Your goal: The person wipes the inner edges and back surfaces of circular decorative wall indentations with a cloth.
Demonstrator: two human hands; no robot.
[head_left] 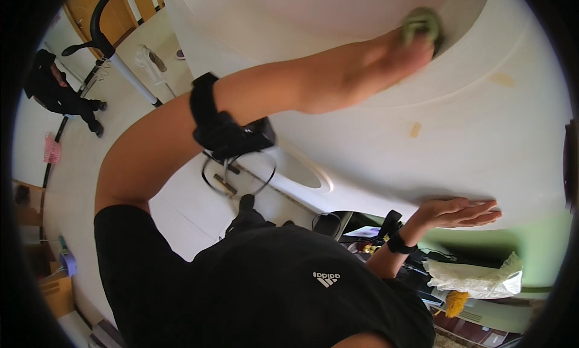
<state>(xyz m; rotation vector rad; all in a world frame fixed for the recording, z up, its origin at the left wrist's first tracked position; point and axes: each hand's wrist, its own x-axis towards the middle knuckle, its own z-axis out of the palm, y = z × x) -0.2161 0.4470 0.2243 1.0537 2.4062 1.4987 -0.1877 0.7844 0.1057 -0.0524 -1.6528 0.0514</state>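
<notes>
My left hand [389, 63] reaches up to a white wall-like surface [362, 144] and holds a round green thing [421, 26] against it, at the edge of a large curved recess [466, 13]. Motion blur hides what the green thing is made of. A black strap with a black device [230, 130] sits round my left forearm. My right hand [461, 212] lies lower on the same surface, fingers extended and nothing in it. A black band [400, 244] circles that wrist.
Tan patches [415, 130] mark the white surface. A person in dark clothes [68, 90] stands at far left, near a pink basket [52, 149]. A pole with a black handle [131, 78] rises beside my left arm. Clear plastic sheeting [479, 275] and a yellow duster-like thing [457, 302] lie at lower right.
</notes>
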